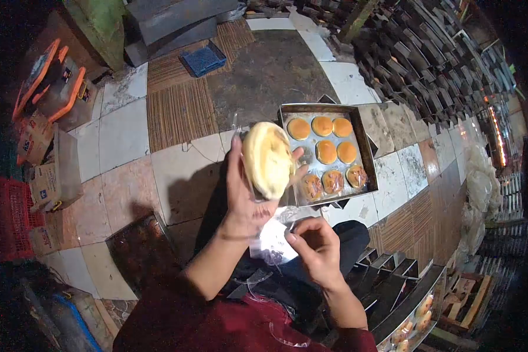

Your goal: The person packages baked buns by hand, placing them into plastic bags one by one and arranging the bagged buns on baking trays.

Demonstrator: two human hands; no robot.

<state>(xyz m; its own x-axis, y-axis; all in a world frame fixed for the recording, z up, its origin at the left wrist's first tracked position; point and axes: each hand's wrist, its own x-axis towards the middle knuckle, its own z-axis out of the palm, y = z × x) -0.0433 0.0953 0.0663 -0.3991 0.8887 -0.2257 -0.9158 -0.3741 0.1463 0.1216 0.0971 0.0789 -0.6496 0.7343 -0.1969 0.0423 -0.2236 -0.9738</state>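
Note:
A pale, rounded bread bun rests in my left hand, its cream-coloured side facing up. Clear plastic shows around the bun's edges. Lower and to the right, my right hand has thumb and forefinger pinched together near the corner of some clear plastic bags on my lap. What those fingers hold, if anything, is too small to make out. Beyond my left hand stands a metal tray with several golden-topped buns in rows; the nearest ones look wrapped in clear plastic.
A dark baking tray lies on the tiled floor at left. Metal trays are heaped at upper right. More packed buns sit in a tray at lower right. Boxes and a red crate line the left side.

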